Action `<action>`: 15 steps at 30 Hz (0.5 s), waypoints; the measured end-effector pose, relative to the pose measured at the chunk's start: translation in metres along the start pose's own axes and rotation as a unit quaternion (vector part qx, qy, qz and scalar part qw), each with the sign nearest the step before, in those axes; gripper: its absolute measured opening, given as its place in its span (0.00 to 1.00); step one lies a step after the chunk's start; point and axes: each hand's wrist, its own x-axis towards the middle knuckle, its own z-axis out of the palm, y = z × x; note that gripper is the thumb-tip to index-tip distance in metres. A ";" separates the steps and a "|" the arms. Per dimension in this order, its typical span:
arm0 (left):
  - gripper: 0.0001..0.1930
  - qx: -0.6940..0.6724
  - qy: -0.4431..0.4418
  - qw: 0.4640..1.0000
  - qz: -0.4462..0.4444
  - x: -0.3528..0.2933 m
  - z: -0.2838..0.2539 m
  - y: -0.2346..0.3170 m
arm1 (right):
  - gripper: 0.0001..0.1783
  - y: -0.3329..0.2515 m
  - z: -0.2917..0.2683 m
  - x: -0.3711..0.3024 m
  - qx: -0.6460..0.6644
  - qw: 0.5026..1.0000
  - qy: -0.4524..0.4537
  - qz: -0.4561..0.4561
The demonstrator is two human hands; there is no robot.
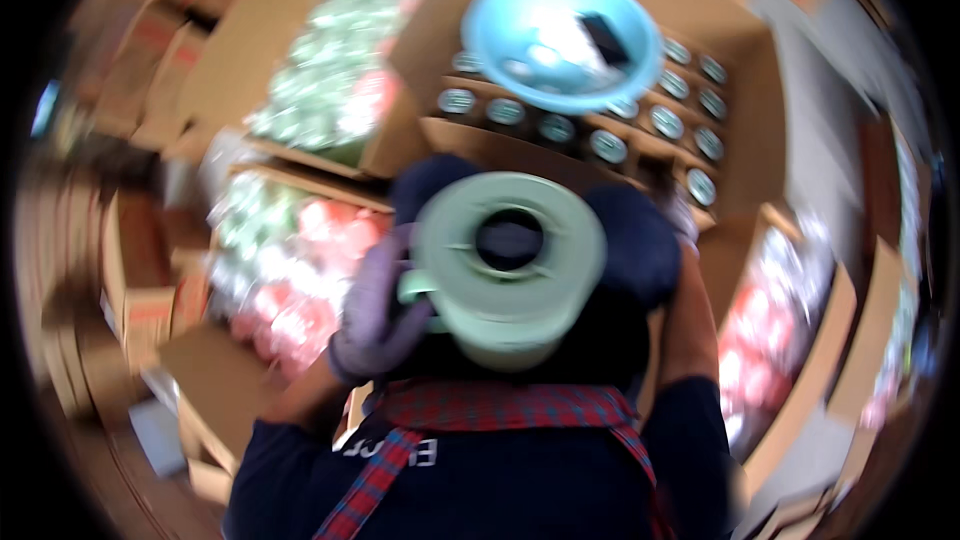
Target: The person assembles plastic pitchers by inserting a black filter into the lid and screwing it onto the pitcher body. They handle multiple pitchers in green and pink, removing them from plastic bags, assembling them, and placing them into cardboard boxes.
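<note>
A pale green plastic jug with a handle on its left side and a dark round opening in its top is in front of my body. My left hand, in a grey-purple glove, is closed around its handle. At the near right edge of a partitioned cardboard box is my right hand, small and blurred in view. Its fingers are hard to make out beside the dividers. Several round-topped pieces stand in the box's compartments.
A light blue basin holding clear plastic and a dark flat object rests over the partitioned box. To the left, cartons hold bagged green pieces and bagged pink pieces. More bagged pink pieces sit in a right-hand carton.
</note>
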 end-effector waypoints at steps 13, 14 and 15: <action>0.15 0.203 -0.002 0.885 0.418 0.040 0.003 -0.026 | 0.31 0.019 -0.016 -0.014 0.061 0.992 0.104 0.028; 0.12 0.178 -0.003 0.880 0.441 0.046 0.001 -0.011 | 0.31 0.022 -0.024 -0.014 0.137 0.981 0.138 0.016; 0.13 0.155 -0.004 0.875 0.459 0.048 0.001 0.005 | 0.32 0.019 -0.037 -0.022 0.235 0.957 0.171 -0.001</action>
